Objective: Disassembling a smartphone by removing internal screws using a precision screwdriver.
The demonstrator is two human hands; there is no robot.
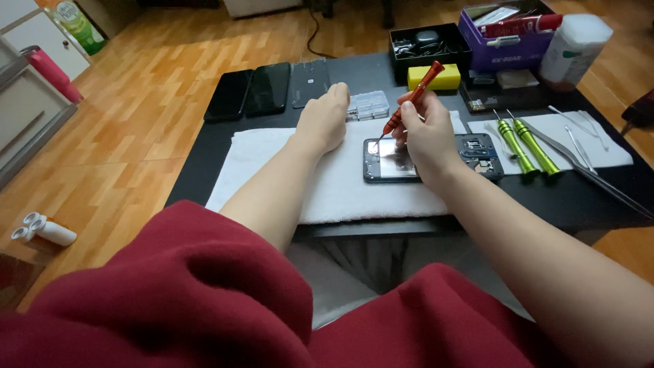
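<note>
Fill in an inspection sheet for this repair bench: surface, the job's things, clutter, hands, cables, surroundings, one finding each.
Surface: dark table with a white towel spread across it.
Job's things: opened phone lying flat on the towel; red screwdriver with its tip down on the phone.
Clutter: two green screwdrivers, tweezers, clear parts box, yellow block, three dark phones, purple box, black tray.
Hands: right hand grips the red screwdriver; left hand rests on the towel beside the parts box.
Cables: black cable on the floor behind the table.
Surroundings: wooden floor; small white object lying on it.
</note>
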